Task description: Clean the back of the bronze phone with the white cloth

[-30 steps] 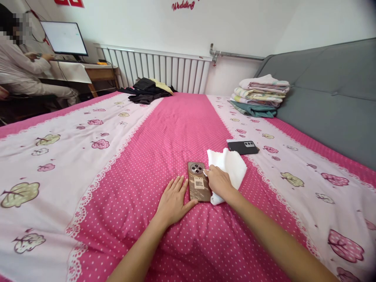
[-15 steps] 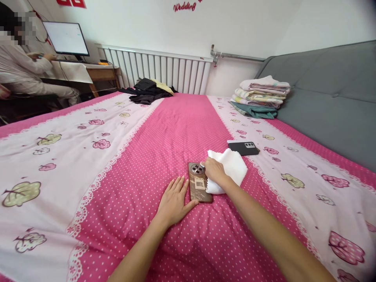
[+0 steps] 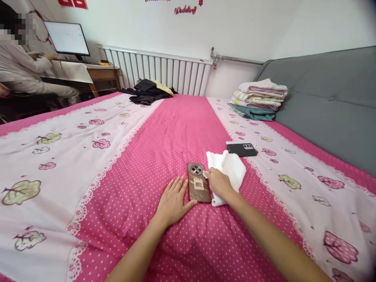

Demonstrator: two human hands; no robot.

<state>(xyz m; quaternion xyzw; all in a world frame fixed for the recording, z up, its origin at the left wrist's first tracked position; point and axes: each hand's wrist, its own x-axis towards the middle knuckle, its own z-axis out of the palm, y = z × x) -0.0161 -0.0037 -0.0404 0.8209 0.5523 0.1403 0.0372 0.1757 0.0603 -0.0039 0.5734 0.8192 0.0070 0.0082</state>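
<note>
A brown phone (image 3: pixel 198 185) lies face down on the pink dotted bedspread (image 3: pixel 164 141), its round camera at the far end and a label on its back. My left hand (image 3: pixel 173 201) lies flat and open beside the phone's left edge, thumb against its near corner. My right hand (image 3: pixel 219 183) is closed on a white cloth (image 3: pixel 230 168) and presses it against the phone's right edge. A black phone (image 3: pixel 242 149) rests face down a little farther off to the right.
A stack of folded cloths (image 3: pixel 258 100) sits at the back right by the grey headboard (image 3: pixel 323 102). Dark clothes (image 3: pixel 148 91) lie at the bed's far end before a radiator. A person sits at a desk with a monitor (image 3: pixel 67 38) at far left.
My right hand pushed the cloth up over the phone's camera end, then drew it back down along the right edge. My left hand has stayed in place.
</note>
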